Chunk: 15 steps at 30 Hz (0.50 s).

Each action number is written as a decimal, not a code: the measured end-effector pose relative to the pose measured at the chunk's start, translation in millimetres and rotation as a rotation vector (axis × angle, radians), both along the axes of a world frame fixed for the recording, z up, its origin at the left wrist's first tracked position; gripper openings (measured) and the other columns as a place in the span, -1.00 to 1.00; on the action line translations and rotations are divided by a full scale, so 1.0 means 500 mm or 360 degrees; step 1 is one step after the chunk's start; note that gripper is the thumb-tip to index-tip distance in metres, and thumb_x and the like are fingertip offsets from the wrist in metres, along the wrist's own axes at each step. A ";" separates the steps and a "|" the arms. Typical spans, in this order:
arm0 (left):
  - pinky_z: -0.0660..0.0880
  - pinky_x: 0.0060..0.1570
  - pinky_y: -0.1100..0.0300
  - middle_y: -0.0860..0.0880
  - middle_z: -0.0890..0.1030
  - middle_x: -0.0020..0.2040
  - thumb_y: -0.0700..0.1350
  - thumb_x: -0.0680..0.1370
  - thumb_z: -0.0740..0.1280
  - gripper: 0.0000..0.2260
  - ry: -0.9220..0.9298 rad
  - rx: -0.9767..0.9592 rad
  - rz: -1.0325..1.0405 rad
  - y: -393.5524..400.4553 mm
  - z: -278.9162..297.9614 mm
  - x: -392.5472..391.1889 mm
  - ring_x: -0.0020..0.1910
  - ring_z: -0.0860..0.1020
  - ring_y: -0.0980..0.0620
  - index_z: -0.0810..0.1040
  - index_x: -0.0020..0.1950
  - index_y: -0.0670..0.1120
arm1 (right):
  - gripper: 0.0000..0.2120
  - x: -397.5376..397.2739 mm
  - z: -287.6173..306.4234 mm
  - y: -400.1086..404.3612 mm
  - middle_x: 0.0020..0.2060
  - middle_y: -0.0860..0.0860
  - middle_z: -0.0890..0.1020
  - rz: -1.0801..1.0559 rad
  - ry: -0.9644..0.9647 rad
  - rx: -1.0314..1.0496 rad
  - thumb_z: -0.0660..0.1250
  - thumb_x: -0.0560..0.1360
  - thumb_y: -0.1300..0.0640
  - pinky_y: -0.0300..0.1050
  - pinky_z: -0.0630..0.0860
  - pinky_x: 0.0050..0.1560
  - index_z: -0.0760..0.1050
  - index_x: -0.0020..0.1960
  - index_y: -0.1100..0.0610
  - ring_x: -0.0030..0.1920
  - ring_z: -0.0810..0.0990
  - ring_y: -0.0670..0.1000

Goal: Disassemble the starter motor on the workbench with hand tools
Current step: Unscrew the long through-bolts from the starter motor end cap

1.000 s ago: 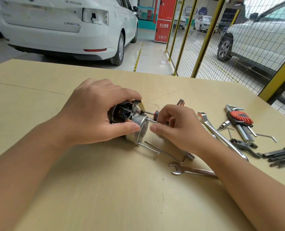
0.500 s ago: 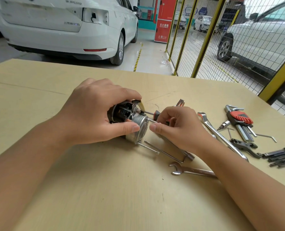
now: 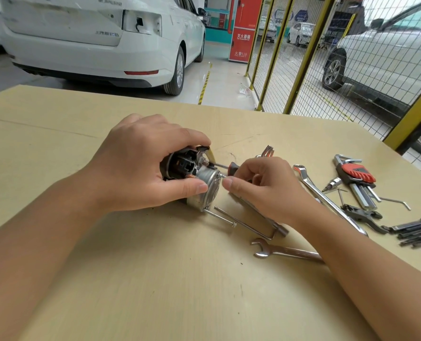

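The starter motor (image 3: 194, 178) lies on its side near the middle of the table (image 3: 155, 279), its long axis running left to right, with the round silver end cap facing right toward the tools and the black plastic end under the palm. The left hand (image 3: 140, 166) is wrapped over the top of the motor, fingers curled across it and thumb pressed against the silver cap. The right hand (image 3: 263, 188) is closed with thumb and forefinger pinched at a small silver bolt head sticking out of the cap; a screwdriver (image 3: 231, 166) with a black and red handle lies behind its fingers, shaft pointing left at the motor. A long bolt (image 3: 220, 216) juts from the cap's lower edge down onto the table. A wrench (image 3: 285, 251) lies in front of the right wrist, and a red hex key set (image 3: 358, 174) lies farther right. On the red cabinet (image 3: 243, 28) behind, only "119" can be read; the car's trunk lettering is too blurred.
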<state>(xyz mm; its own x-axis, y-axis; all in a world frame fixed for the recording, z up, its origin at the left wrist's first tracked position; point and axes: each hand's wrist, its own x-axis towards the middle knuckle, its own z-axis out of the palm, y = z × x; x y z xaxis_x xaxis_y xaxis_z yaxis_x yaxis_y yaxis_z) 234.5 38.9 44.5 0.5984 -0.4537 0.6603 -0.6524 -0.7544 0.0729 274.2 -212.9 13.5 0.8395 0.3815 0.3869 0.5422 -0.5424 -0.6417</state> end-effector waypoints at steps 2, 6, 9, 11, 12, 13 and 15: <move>0.47 0.00 -0.11 0.11 0.69 0.01 0.31 0.43 0.40 -0.49 0.0000 -0.0001 0.0005 -0.001 0.000 0.000 -0.05 0.62 -0.10 0.64 0.26 0.05 | -0.64 0.001 0.000 0.000 -0.60 -0.20 0.44 0.0029 0.0121 -0.0035 0.36 0.59 0.00 -0.40 0.25 -0.47 0.60 -0.30 0.18 -0.55 0.36 -0.19; 0.47 -0.01 -0.11 0.12 0.69 0.00 0.32 0.43 0.39 -0.49 0.0012 -0.0005 0.0003 0.000 0.001 -0.001 -0.05 0.61 -0.08 0.64 0.26 0.05 | -0.67 0.001 0.000 0.002 -0.62 -0.22 0.43 0.0004 0.0072 -0.0106 0.35 0.60 0.05 -0.39 0.26 -0.46 0.61 -0.29 0.17 -0.55 0.38 -0.19; 0.45 -0.01 -0.08 0.13 0.68 0.01 0.33 0.44 0.38 -0.48 0.0011 -0.0002 0.0005 0.000 0.001 -0.002 -0.05 0.61 -0.07 0.64 0.26 0.06 | -0.76 0.001 0.000 0.002 -0.56 -0.30 0.48 -0.0034 -0.0025 -0.0061 0.50 0.48 0.06 -0.42 0.27 -0.44 0.57 -0.32 0.07 -0.49 0.43 -0.23; 0.44 -0.01 -0.06 0.12 0.69 0.01 0.33 0.44 0.38 -0.48 0.0012 0.0002 0.0006 0.000 0.001 -0.001 -0.05 0.61 -0.07 0.63 0.27 0.06 | -0.76 -0.001 0.001 0.002 -0.51 -0.34 0.51 -0.0024 -0.0044 -0.0029 0.56 0.43 0.05 -0.43 0.29 -0.42 0.54 -0.32 0.01 -0.45 0.47 -0.25; 0.43 -0.01 -0.05 0.12 0.69 0.01 0.33 0.44 0.38 -0.48 0.0011 0.0001 0.0005 0.000 0.001 -0.001 -0.05 0.61 -0.07 0.63 0.26 0.06 | -0.76 0.000 0.001 0.002 -0.51 -0.32 0.51 -0.0017 -0.0036 -0.0018 0.56 0.42 0.03 -0.43 0.29 -0.41 0.54 -0.31 0.02 -0.45 0.46 -0.25; 0.43 -0.01 -0.04 0.12 0.68 0.00 0.33 0.44 0.38 -0.49 0.0010 0.0000 0.0005 0.000 0.001 -0.001 -0.05 0.61 -0.07 0.63 0.26 0.06 | -0.75 0.001 0.001 0.001 -0.51 -0.27 0.51 -0.0013 -0.0015 -0.0018 0.54 0.44 0.00 -0.42 0.29 -0.41 0.56 -0.30 0.06 -0.46 0.44 -0.24; 0.43 0.00 -0.05 0.12 0.69 0.00 0.33 0.44 0.38 -0.49 0.0006 0.0000 0.0007 0.001 0.001 -0.001 -0.04 0.61 -0.08 0.64 0.26 0.06 | -0.68 0.002 0.000 0.000 -0.53 -0.18 0.47 -0.0003 0.0071 -0.0055 0.43 0.53 -0.06 -0.38 0.28 -0.43 0.59 -0.28 0.14 -0.50 0.38 -0.21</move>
<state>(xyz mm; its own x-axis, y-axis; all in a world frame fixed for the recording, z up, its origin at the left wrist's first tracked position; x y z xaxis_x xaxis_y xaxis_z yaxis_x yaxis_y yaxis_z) 233.9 39.4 45.2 0.6029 -0.4509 0.6582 -0.6488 -0.7572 0.0755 275.3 -213.1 13.6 0.8563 0.3924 0.3357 0.5125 -0.5655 -0.6463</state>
